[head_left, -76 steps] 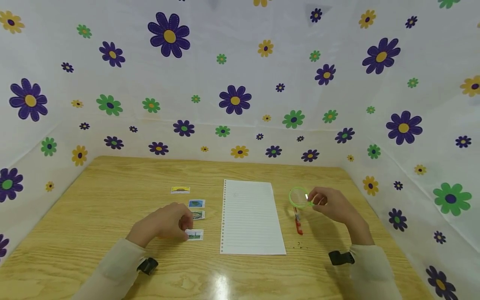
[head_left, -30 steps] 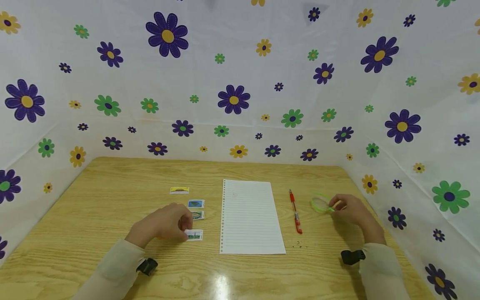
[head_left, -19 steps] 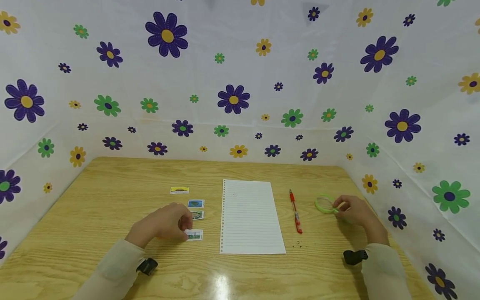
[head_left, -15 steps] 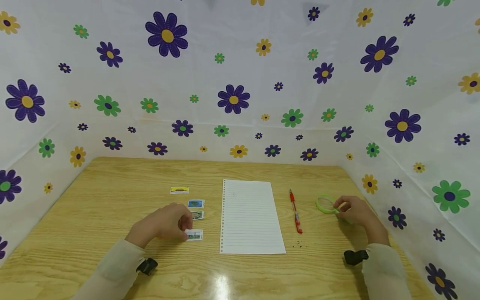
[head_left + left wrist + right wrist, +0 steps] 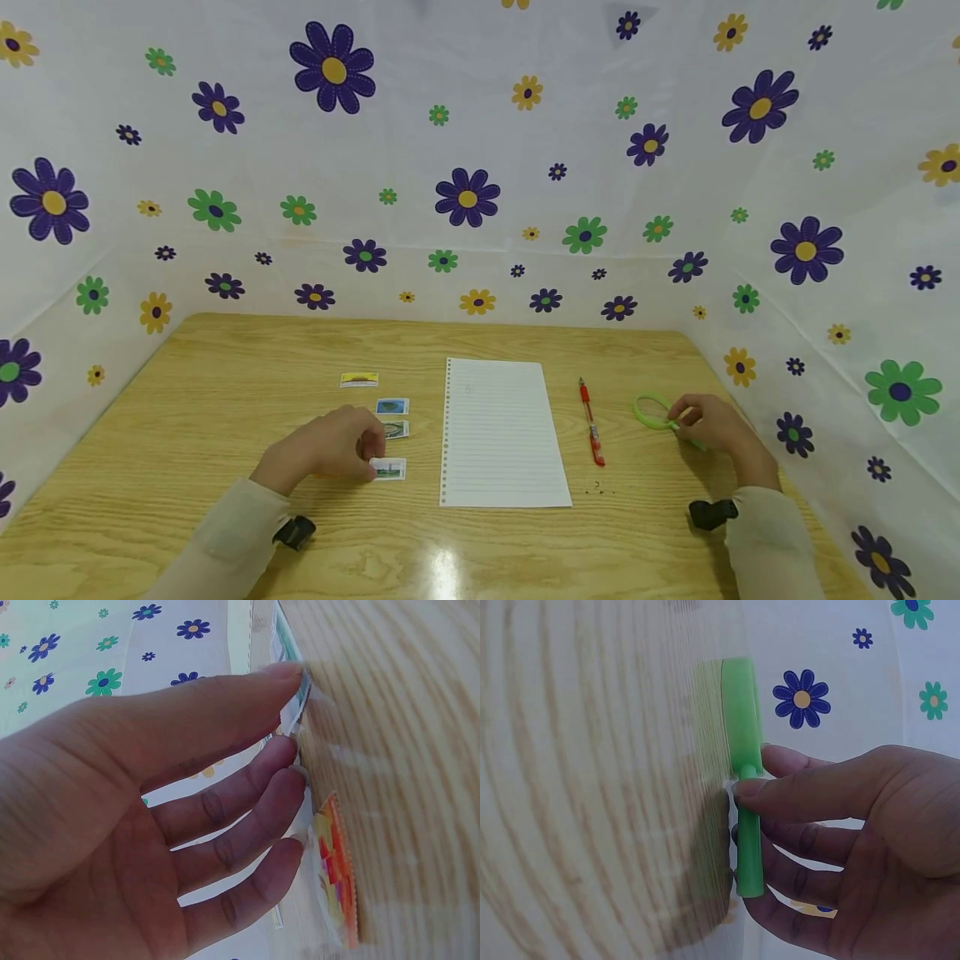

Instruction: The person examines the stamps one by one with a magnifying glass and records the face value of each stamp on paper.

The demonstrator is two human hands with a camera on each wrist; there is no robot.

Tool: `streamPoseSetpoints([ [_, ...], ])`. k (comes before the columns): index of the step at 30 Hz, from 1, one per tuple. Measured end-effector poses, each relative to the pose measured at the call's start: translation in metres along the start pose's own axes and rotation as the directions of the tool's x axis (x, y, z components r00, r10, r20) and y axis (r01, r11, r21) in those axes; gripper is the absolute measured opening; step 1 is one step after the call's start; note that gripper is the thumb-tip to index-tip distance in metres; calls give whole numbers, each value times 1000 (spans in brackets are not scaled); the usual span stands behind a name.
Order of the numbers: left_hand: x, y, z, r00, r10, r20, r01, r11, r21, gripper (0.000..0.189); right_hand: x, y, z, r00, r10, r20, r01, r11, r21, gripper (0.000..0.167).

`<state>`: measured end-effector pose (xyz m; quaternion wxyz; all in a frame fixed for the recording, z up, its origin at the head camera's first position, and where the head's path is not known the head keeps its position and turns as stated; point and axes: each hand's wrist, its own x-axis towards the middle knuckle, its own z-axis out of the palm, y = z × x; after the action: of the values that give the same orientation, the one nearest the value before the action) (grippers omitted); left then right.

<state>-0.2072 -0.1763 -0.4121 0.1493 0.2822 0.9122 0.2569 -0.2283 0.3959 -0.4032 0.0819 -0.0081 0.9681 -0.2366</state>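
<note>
My right hand (image 5: 712,427) pinches the handle of a light green magnifying glass (image 5: 654,412) between thumb and fingers, at the right of the table. In the right wrist view the magnifying glass (image 5: 740,716) lies along the wood, fingertips right at the surface. At the left, my left hand (image 5: 330,446) has thumb and fingers curled at the left edge of a postage stamp (image 5: 390,469) with a green picture. The left wrist view has the thumb tip on this stamp (image 5: 301,690); the index finger is mostly hidden. An orange stamp (image 5: 337,874) lies beside the lower fingers.
Beyond the left hand lie a yellow stamp (image 5: 359,380), a blue one (image 5: 392,406) and a partly covered one (image 5: 397,429). Lined paper (image 5: 502,433) with a faint mark fills the middle. A red pen (image 5: 591,421) lies right of it, near dark specks (image 5: 598,488). Flowered cloth (image 5: 465,125) encloses the table.
My right hand has carried the magnifying glass from over the pen to the right and down to the table, slowing at the end. The left hand has stayed at its stamp.
</note>
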Motion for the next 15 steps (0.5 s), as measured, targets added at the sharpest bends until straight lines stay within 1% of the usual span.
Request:
streamPoseSetpoints([
  [5, 0, 0, 0, 1000, 1, 1, -1, 1000, 1, 18, 0, 3, 0, 1000, -7, 8, 7, 1000, 7, 12],
  [8, 0, 0, 0, 1000, -4, 2, 4, 1000, 0, 18, 0, 3, 0, 1000, 2, 18, -2, 1000, 3, 13],
  [12, 0, 2, 0, 1000, -10, 2, 10, 1000, 0, 18, 0, 2, -2, 1000, 26, 3, -26, 1000, -15, 16],
  [15, -1, 4, 0, 1000, -21, 3, 21, 1000, -2, 18, -1, -1, -5, 1000, 21, -16, -22, 999, -23, 19],
])
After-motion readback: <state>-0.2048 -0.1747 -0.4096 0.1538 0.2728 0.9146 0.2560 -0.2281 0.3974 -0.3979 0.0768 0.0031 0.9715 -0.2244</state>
